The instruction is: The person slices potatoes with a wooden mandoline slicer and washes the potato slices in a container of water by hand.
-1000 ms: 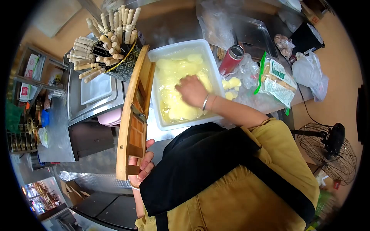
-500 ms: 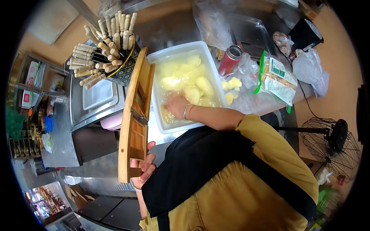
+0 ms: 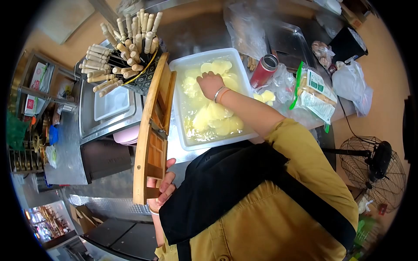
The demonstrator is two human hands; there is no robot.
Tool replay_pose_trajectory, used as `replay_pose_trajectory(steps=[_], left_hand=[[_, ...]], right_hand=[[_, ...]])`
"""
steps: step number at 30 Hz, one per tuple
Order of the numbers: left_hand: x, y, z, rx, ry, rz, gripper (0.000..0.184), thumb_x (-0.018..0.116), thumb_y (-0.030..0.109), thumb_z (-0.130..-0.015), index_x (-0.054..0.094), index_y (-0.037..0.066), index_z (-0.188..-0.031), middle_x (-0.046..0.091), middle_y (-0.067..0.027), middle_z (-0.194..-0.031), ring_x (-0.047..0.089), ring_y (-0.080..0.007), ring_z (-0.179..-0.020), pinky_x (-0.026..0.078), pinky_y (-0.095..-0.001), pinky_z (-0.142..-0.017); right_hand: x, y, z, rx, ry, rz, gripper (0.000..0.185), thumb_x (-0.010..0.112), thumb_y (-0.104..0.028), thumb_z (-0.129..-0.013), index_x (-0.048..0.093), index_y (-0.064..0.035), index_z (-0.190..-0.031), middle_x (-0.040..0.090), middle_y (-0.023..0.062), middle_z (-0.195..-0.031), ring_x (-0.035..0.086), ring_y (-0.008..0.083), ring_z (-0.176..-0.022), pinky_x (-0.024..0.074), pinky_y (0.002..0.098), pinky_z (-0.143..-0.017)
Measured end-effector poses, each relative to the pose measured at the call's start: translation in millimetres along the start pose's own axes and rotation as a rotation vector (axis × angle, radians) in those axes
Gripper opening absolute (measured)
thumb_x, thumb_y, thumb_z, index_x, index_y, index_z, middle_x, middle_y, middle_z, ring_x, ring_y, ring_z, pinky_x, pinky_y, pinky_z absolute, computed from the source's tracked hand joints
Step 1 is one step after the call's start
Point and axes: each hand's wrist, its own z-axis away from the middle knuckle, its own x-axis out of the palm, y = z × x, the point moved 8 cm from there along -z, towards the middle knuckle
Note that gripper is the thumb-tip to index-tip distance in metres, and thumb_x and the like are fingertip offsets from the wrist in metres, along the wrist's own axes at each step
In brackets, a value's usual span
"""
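Note:
A white plastic tub [image 3: 177, 87] holds cloudy water and many thin pale-yellow slices [image 3: 202, 119] that look like potato. My right hand [image 3: 211, 85] is over the far half of the tub, its bent fingers reaching down onto the slices, fingertips partly hidden; no slice shows lifted in it. A long wooden mandoline slicer [image 3: 150, 143] stands tilted along the tub's left side. My left hand [image 3: 166, 185] is wrapped around its near end, with the fingers showing at the right edge.
Left of the tub are a patterned container of wooden-handled skewers [image 3: 146, 80] and a sink with a white tray [image 3: 112, 104]. On the right lie a red flask [image 3: 263, 71], a few slices [image 3: 265, 96], a green-edged food bag [image 3: 314, 93] and a fan [image 3: 381, 161].
My right hand has moved from the tub's near-left part, under water, to its far half. The slices have shifted and spread toward the near side. My left hand keeps holding the slicer.

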Motion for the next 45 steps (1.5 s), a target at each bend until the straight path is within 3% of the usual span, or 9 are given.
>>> replay_pose_trajectory(steps=[9, 12, 14, 17, 24, 28, 36, 42, 45], left_hand=[[-0.4, 0.2, -11.7, -0.052, 0.017, 0.001, 0.055, 0.031, 0.030, -0.100, 0.024, -0.012, -0.135, 0.040, -0.0100, -0.066, 0.042, -0.0133, -0.041, 0.040, -0.0197, -0.035], [-0.1, 0.3, -11.6, -0.056, 0.023, 0.006, 0.055, 0.030, 0.031, -0.100, 0.024, -0.012, -0.135, 0.040, -0.0101, -0.066, 0.042, -0.0133, -0.040, 0.039, -0.0198, -0.035], [0.1, -0.4, -12.1, -0.058, 0.027, 0.008, 0.055, 0.030, 0.031, -0.100, 0.024, -0.011, -0.135, 0.040, -0.0101, -0.067, 0.042, -0.0133, -0.040, 0.039, -0.0198, -0.035], [0.0, 2.0, -11.7, -0.042, 0.032, 0.019, 0.055, 0.029, 0.031, -0.100, 0.024, -0.011, -0.135, 0.040, -0.0101, -0.067, 0.042, -0.0132, -0.040, 0.039, -0.0199, -0.034], [-0.3, 3.9, -9.9, -0.054, 0.006, 0.002, 0.055, 0.029, 0.031, -0.100, 0.023, -0.011, -0.136, 0.040, -0.0093, -0.067, 0.042, -0.0120, -0.041, 0.038, -0.0194, -0.034], [4.7, 2.9, -10.7, -0.062, 0.007, -0.014, 0.054, 0.030, 0.031, -0.100, 0.024, -0.011, -0.135, 0.040, -0.0087, -0.066, 0.041, -0.0113, -0.040, 0.039, -0.0189, -0.035], [7.8, 2.9, -15.2, -0.080, 0.024, -0.073, 0.054, 0.033, 0.030, -0.100, 0.026, -0.011, -0.134, 0.040, -0.0083, -0.066, 0.041, -0.0111, -0.040, 0.039, -0.0180, -0.035], [9.3, 4.7, -15.7, -0.078, 0.040, -0.075, 0.054, 0.032, 0.031, -0.100, 0.026, -0.010, -0.135, 0.040, -0.0085, -0.067, 0.040, -0.0110, -0.040, 0.039, -0.0183, -0.035], [8.2, 8.2, -16.0, -0.073, 0.042, -0.091, 0.054, 0.033, 0.030, -0.100, 0.026, -0.010, -0.135, 0.040, -0.0084, -0.067, 0.040, -0.0109, -0.040, 0.039, -0.0184, -0.035]], right_hand=[[25.8, -110.5, 84.4, -0.490, -0.295, -0.179, 0.045, 0.069, -0.017, -0.067, 0.056, -0.0015, -0.107, 0.057, 0.0157, -0.105, 0.053, 0.0283, -0.102, 0.0401, 0.0395, -0.089], [40.7, -111.8, 89.8, -0.453, -0.164, -0.115, 0.049, 0.070, -0.018, -0.065, 0.055, -0.0025, -0.110, 0.060, 0.0133, -0.102, 0.055, 0.0251, -0.096, 0.0381, 0.0368, -0.087], [47.1, -102.9, 84.9, -0.384, -0.076, -0.150, 0.034, 0.064, -0.022, -0.068, 0.062, -0.0090, -0.100, 0.064, 0.0078, -0.093, 0.059, 0.0228, -0.088, 0.0350, 0.0363, -0.084], [65.7, -91.0, 81.3, -0.380, -0.240, -0.004, 0.022, 0.061, -0.022, -0.072, 0.066, -0.0132, -0.092, 0.066, 0.0049, -0.086, 0.061, 0.0226, -0.084, 0.0360, 0.0374, -0.081], [50.3, -67.7, 61.6, -0.349, -0.371, 0.007, 0.018, 0.058, -0.021, -0.073, 0.066, -0.0160, -0.088, 0.066, 0.0071, -0.087, 0.061, 0.0241, -0.088, 0.0411, 0.0408, -0.079], [51.3, -33.6, 28.8, -0.237, -0.153, 0.016, 0.017, 0.057, -0.022, -0.075, 0.065, -0.0165, -0.088, 0.065, 0.0081, -0.091, 0.061, 0.0261, -0.089, 0.0457, 0.0414, -0.077], [5.0, 54.2, 13.8, 0.146, -0.066, -0.407, 0.018, 0.056, -0.022, -0.074, 0.061, -0.0078, -0.083, 0.064, 0.0136, -0.088, 0.060, 0.0324, -0.085, 0.0471, 0.0404, -0.075], [3.7, 102.2, 16.9, 0.215, 0.133, -0.728, 0.014, 0.064, -0.009, -0.072, 0.063, -0.0083, -0.086, 0.063, 0.0094, -0.079, 0.061, 0.0206, -0.073, 0.0480, 0.0299, -0.071], [7.4, 107.8, 20.0, 0.321, -0.014, -0.902, 0.023, 0.070, -0.024, -0.073, 0.066, -0.0042, -0.083, 0.065, 0.0106, -0.079, 0.061, 0.0194, -0.074, 0.0473, 0.0285, -0.075]])
